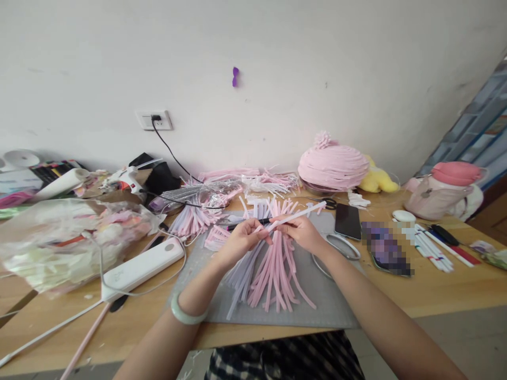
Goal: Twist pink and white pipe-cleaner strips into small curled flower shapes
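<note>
Both hands pinch one pale strip [295,216], left hand [240,240] and right hand [303,231] closed on it; keep it taut, above the pink strips [277,269] below them.

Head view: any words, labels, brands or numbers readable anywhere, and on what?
None can be read.
White power strip: faint grey mark, too small to read.
Item beside the dark phone: pixelated, unreadable.
Pens: no print legible.
</note>
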